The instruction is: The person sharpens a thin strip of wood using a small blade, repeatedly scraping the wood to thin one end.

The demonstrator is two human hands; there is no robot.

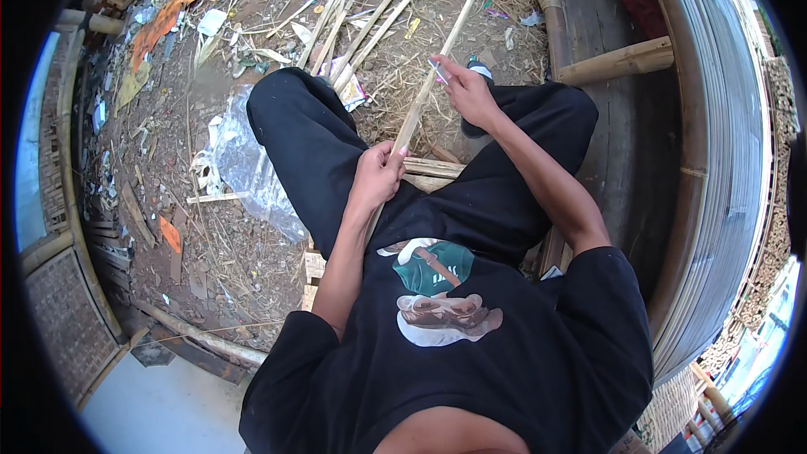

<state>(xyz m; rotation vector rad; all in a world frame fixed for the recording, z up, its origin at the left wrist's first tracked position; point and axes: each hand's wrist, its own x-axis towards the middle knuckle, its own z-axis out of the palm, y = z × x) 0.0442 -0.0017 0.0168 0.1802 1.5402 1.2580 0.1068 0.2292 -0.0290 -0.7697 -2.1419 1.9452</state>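
A long, pale bamboo strip (418, 101) slants from my lap up toward the far edge of the view. My left hand (378, 175) is closed around its near part, with the thumb lying along it. Farther up the strip, my right hand (471, 97) is closed on a small knife (439, 71). Only a short, shiny piece of its blade shows, against the strip; the handle is hidden in the fingers. Under the strip, between my legs, a few split bamboo pieces (433, 170) lie crosswise.
Several cut bamboo strips (370, 29) lie on the littered ground ahead. Clear plastic sheeting (252, 155) rests beside my left leg. A bamboo frame with a crossbar (618, 62) stands close on the right. A woven panel (71, 319) is at the far left.
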